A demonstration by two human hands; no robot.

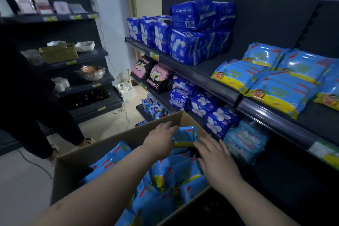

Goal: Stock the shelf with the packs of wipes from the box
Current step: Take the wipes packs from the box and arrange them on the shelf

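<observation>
An open cardboard box [117, 140] in front of me holds several light-blue packs of wipes [176, 174]. At its far corner one pack of wipes [185, 135] stands on edge. My left hand [159, 138] holds that pack from the left, fingers along its top. On the pack's right, my right hand [216, 159] lies with straight fingers at its lower edge. Matching packs [275, 86] lie stacked on the dark shelf [271, 115] at the right.
Dark blue packs [192, 42] fill the shelf's left part, with more packs on the lower shelves [211, 108]. A person in dark clothes [27, 97] stands at the left before another shelf unit [77, 57]. A cable [36, 163] runs over the floor.
</observation>
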